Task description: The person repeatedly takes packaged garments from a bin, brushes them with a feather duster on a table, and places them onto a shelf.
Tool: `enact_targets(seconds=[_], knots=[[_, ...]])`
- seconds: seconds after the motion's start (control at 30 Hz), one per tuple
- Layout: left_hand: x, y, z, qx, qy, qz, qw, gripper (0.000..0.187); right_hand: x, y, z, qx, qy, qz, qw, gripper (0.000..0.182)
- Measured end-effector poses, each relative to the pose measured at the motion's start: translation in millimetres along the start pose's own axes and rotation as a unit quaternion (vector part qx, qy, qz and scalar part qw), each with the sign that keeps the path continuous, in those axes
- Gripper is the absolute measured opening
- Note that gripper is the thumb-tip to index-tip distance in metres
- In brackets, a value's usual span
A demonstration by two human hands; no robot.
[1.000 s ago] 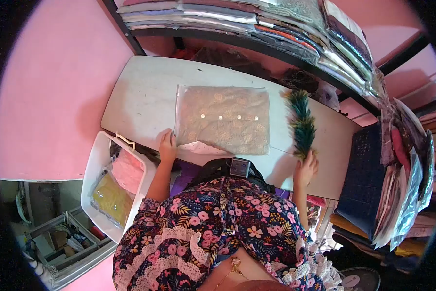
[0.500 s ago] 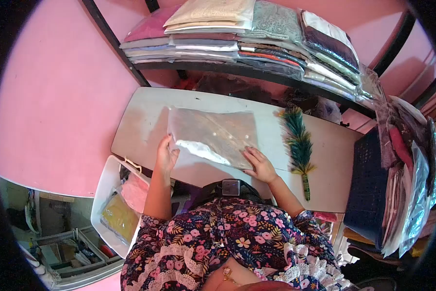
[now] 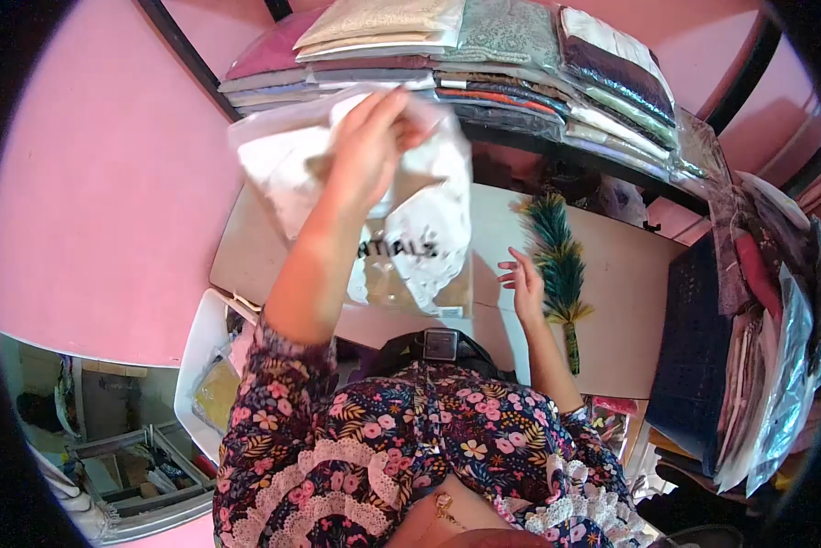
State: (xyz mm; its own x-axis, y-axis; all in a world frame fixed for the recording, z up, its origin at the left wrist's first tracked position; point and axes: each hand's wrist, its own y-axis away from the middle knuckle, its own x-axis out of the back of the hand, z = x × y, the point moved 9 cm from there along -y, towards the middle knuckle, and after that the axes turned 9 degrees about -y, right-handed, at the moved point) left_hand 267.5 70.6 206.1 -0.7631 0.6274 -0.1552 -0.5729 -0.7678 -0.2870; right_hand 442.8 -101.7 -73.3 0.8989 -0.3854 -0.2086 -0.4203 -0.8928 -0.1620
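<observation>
My left hand (image 3: 371, 146) is raised near the shelf, its fingers closed on the top edge of a clear plastic bag (image 3: 429, 215). The bag hangs upright over the table, with white and tan contents and dark lettering partly visible; my left forearm covers part of it. My right hand (image 3: 524, 283) is to the right of the bag, fingers apart and holding nothing. Close beside it, a green feathery duster (image 3: 559, 260) lies on the white table (image 3: 611, 310).
Bagged folded fabrics (image 3: 511, 87) are stacked on the black-framed shelf (image 3: 611, 169) above the table. A blue basket (image 3: 686, 347) with bagged items stands at the right. A white bin (image 3: 194, 384) with bagged cloth is at the lower left.
The bag has gone from lying flat on the table to hanging upright. My left hand has risen with it, towards the shelf. My right hand has let go and moved slightly right.
</observation>
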Motion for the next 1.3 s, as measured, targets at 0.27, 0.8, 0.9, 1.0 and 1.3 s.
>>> enact_targets(seconds=[0.27,0.8,0.9,1.0,1.3], knots=[[54.9,1.3,-120.3,0.134,-0.147,0.095,0.975,0.044,38.8,-8.9,69.8,-0.131,0.054,0.075,0.987,0.038],[155.2,237.0,-294.8,0.352,-0.253,0.232,0.871,0.051,-16.2,-38.7,72.0,-0.102,0.424,-0.021,0.9,0.051],[144.6,221.1,-292.2,0.357,-0.233,0.154,0.891,0.061,-25.5,-46.5,83.9,-0.19,0.291,-0.047,0.936,0.056],[144.4,206.9,-274.7,0.308,-0.133,0.2,0.921,0.058,-46.0,-56.2,79.9,-0.188,0.112,-0.083,0.972,0.055],[143.4,165.5,-171.9,0.308,-0.072,0.164,0.934,0.061,-125.1,-89.2,-8.7,-0.247,-0.016,-0.236,0.94,0.049]])
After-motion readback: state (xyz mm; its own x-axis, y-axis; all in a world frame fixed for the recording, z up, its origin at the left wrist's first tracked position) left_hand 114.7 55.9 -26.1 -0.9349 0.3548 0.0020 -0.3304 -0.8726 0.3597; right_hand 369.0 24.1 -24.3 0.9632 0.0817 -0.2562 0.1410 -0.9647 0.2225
